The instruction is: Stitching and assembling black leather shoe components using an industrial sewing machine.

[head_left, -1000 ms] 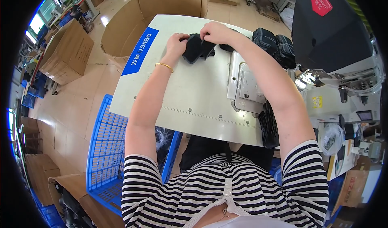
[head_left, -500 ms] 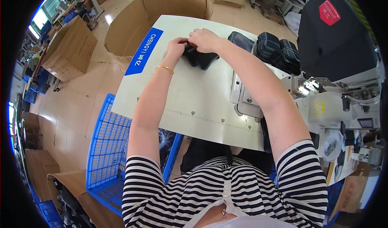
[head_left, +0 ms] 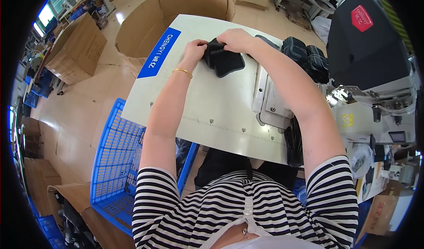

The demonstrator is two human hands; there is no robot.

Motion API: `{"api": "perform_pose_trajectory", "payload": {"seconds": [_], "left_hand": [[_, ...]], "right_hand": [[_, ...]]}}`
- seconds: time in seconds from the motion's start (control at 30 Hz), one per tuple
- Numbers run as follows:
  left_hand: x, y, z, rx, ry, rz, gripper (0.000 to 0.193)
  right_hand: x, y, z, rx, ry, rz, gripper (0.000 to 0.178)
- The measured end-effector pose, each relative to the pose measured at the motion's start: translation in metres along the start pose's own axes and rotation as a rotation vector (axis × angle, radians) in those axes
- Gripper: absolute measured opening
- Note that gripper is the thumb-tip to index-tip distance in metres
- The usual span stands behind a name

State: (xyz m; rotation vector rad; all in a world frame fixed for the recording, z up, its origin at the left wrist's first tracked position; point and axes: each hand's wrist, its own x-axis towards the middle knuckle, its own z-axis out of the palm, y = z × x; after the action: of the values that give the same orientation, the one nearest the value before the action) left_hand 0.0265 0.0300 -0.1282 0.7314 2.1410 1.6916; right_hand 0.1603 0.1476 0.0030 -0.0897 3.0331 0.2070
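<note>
A small black fabric piece (head_left: 226, 62) lies at the far side of the pale sewing table (head_left: 212, 112). My left hand (head_left: 195, 49) grips its left edge, and a gold bracelet sits on that wrist. My right hand (head_left: 236, 39) holds its top edge, fingers curled over the cloth. Both arms reach forward across the table.
A sewing machine (head_left: 371, 72) stands at the right, with a stack of dark fabric pieces (head_left: 304, 57) beside it. More black cloth (head_left: 293, 143) hangs off the table's near edge. A blue plastic crate (head_left: 119, 160) sits on the floor at the left. Large cardboard boxes (head_left: 145, 24) stand beyond the table.
Both hands have carried the black fabric piece leftward and farther across the table, away from the machine, and now press it flat against the tabletop.
</note>
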Motion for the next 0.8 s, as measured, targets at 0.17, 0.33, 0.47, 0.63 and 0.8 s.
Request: {"api": "perform_pose_trajectory", "payload": {"seconds": [0.17,0.33,0.47,0.63,0.8], "left_hand": [[0.000,-0.006,-0.001,0.051,0.007,0.078,0.020],[-0.006,0.002,0.004,0.061,-0.001,0.069,0.022],[0.000,-0.005,-0.005,-0.085,0.011,-0.016,0.024],[0.007,-0.002,0.002,-0.358,0.022,-0.044,0.030],[0.005,0.009,0.001,0.021,0.011,-0.053,0.049]], "right_hand": [[-0.005,0.008,0.000,0.047,0.068,0.051,0.021],[-0.006,0.032,-0.042,-0.032,0.455,0.089,0.018],[-0.005,0.019,-0.020,-0.063,0.899,0.032,0.015],[-0.032,0.019,0.064,0.025,0.592,-0.065,0.020],[-0.049,0.000,0.074,0.234,0.544,-0.002,0.030]]}}
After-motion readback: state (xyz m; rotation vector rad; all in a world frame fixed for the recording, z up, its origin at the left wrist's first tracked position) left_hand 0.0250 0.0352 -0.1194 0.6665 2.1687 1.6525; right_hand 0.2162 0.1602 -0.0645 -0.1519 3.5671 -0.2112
